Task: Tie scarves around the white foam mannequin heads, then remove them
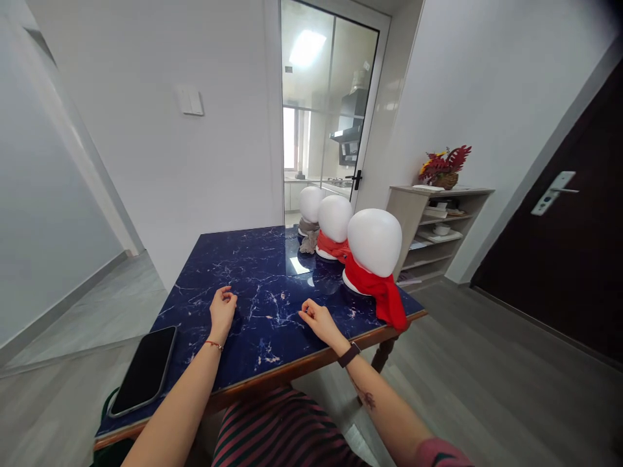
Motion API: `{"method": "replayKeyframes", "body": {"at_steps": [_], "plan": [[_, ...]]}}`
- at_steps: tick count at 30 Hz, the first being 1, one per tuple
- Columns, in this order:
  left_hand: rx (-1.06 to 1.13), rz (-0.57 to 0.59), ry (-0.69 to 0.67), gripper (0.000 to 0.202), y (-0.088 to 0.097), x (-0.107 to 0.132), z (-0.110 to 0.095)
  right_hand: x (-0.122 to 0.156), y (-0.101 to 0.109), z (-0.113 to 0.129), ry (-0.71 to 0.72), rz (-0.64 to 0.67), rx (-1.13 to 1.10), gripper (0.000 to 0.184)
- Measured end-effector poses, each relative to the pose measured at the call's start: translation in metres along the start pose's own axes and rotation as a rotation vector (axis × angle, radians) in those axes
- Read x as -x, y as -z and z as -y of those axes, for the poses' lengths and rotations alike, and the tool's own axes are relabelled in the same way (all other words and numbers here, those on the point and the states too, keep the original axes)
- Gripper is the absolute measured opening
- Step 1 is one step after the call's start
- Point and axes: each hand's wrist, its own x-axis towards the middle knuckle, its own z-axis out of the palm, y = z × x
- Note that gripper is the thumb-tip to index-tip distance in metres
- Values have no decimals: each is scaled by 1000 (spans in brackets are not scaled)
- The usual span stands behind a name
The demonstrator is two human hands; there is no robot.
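Observation:
My left hand [223, 310] rests on the dark blue marbled table [253, 259], fingers loosely curled in and nothing held. Across from it, my right hand [318, 318] lies near the table's front edge, also curled and holding nothing. Three smooth white head forms stand in a row at the table's right side. The nearest head form [374, 240] has a bright red scarf [389, 295] around its base, with one end hanging toward the table edge. Behind it, the middle head form [335, 218] wears a coral-red scarf [331, 246], and the farthest head form [310, 203] a grey-brown scarf [308, 241].
A black-screened phone [146, 370] lies at the table's left front corner. Beyond the right side stands an open shelf unit [440, 191] with a red-leaved plant arrangement [444, 168] on top. A glass door [311, 84] is behind the table; a dark door [564, 207] is far right.

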Motion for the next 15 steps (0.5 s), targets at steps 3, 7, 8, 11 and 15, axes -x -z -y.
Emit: {"method": "replayKeyframes", "body": {"at_steps": [3, 7, 8, 11, 15], "plan": [[11, -18, 13, 38, 1, 0, 0, 2, 4, -2, -14, -13, -81, 16], [26, -16, 32, 34, 3, 2, 0, 2, 6, -3, -44, -38, -162, 18], [30, -16, 33, 33, 4, 3, 0, 2, 6, -3, -51, -56, -183, 19], [42, -27, 30, 33, 9, 8, 0, 0, 7, -6, -71, -109, -227, 20], [39, -58, 26, 32, 16, 15, 0, -1, 8, -10, -90, -168, -232, 23]]}}
